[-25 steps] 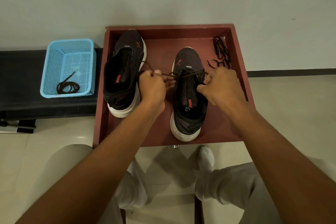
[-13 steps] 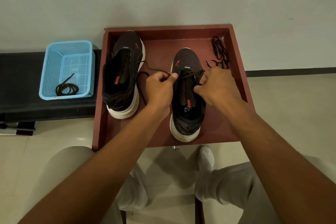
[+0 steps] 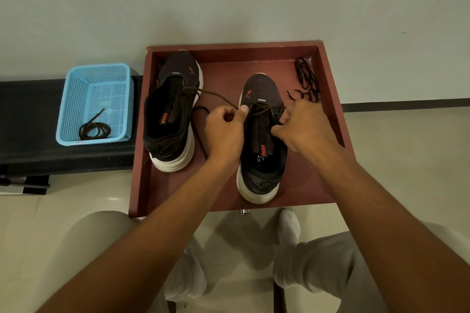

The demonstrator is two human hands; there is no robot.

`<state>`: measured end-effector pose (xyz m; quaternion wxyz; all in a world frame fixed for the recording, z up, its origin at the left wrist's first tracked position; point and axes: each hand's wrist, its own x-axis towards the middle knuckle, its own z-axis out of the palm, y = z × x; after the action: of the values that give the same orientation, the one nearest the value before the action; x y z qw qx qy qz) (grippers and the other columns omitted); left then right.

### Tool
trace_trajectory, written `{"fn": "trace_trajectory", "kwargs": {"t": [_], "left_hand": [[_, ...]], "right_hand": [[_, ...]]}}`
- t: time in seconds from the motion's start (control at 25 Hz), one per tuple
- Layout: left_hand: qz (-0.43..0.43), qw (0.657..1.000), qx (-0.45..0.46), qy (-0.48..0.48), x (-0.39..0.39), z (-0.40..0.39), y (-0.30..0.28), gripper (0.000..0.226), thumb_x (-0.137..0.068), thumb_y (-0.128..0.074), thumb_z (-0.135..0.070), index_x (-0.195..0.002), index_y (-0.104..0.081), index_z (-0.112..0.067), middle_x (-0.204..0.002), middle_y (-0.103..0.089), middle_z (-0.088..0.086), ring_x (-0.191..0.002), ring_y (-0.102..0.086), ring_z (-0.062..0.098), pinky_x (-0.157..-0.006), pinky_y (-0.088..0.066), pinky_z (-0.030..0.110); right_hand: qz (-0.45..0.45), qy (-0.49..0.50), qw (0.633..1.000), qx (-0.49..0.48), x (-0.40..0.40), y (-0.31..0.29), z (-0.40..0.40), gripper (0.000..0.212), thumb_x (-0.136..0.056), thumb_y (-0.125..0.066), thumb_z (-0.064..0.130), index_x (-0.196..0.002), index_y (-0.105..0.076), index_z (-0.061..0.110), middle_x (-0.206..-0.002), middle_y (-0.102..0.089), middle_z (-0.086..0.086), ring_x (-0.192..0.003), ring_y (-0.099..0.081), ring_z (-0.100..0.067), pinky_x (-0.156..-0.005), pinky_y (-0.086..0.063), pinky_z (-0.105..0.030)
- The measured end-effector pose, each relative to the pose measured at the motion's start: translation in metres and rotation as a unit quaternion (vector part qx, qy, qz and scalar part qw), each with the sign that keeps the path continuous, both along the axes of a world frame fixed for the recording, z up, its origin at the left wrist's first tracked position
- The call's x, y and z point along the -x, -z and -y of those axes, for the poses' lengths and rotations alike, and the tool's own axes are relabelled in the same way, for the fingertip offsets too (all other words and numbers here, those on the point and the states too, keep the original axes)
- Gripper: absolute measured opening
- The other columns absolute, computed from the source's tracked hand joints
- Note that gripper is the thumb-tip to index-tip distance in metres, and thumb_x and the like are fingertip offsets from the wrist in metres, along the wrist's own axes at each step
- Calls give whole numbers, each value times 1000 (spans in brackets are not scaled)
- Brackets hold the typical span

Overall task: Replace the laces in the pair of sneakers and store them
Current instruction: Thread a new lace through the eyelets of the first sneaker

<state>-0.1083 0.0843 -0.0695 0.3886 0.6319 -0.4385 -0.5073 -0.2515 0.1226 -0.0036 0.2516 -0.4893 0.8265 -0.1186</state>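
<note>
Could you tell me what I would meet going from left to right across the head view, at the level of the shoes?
Blue basket with a coiled lace → left sneaker → left hand → right sneaker → right hand → loose black lace by the tray's right wall.

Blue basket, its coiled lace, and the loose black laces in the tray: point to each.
blue basket (image 3: 76, 99), head view, left wall.
coiled lace (image 3: 94, 130), head view, middle of coil.
loose black laces (image 3: 306, 81), head view, middle of bundle.

Red tray (image 3: 142, 185) w/ 2 sneakers (image 3: 262, 160), spare laces (image 3: 306, 79)
</note>
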Motion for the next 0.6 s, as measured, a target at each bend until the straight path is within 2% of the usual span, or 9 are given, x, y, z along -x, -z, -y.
{"fn": "trace_trajectory", "kwargs": {"t": [0.08,0.12,0.2,0.28,0.36,0.48,0.6], "left_hand": [[10,1000,4,13,2,3,1,26,-92,-72,-27,-71,-62,-16,-68,-65,2,-64,-59,13,-72,-58,44],[19,1000,7,15,2,6,1,26,-94,-69,-24,-72,-61,-15,-68,-65,4,-63,-58,13,-70,-58,44],[1,1000,-1,-2,1,11,-1,22,-103,-56,-22,-86,-60,-8,-77,-71,12,-65,-65,18,-67,-59,45],[-60,997,-12,-42,-4,20,-6,24,-110,-40,-22,-100,-55,-5,-85,-72,20,-64,-70,25,-60,-59,39],[-102,992,-9,-78,-8,26,-13,25,-112,-33,-23,-106,-49,-6,-85,-71,20,-63,-71,27,-56,-60,36],[-90,994,-18,-54,-6,14,-9,29,-110,-43,-30,-110,-54,-4,-85,-70,14,-68,-67,22,-62,-58,34],[-40,999,-17,14,0,-2,-2,27,-98,-65,-34,-92,-67,-8,-84,-72,10,-73,-65,17,-72,-57,45]], "right_hand": [[-2,-5,1000,1,-1,1,0,17,-84,-81,21,-85,-73,6,-78,-71,-8,-71,-69,-20,-70,-61,-35],[-2,-4,1000,2,-1,1,0,18,-83,-81,22,-85,-73,6,-78,-71,-8,-71,-69,-21,-70,-61,-35],[3,1,1000,-1,2,1,0,18,-84,-81,22,-85,-73,6,-75,-70,-6,-69,-68,-19,-67,-58,-33],[5,2,1000,-5,3,1,1,18,-84,-81,22,-87,-72,7,-72,-66,-2,-65,-63,-13,-63,-54,-29],[8,3,1000,-6,3,2,1,17,-84,-82,22,-87,-71,9,-71,-64,1,-64,-62,-10,-65,-54,-29],[11,3,1000,-6,1,2,0,17,-84,-82,23,-86,-71,10,-73,-66,0,-67,-63,-11,-68,-56,-30],[6,-4,1000,-6,2,2,3,16,-85,-81,22,-86,-72,9,-74,-67,-2,-64,-62,-9,-62,-52,-27]]}}
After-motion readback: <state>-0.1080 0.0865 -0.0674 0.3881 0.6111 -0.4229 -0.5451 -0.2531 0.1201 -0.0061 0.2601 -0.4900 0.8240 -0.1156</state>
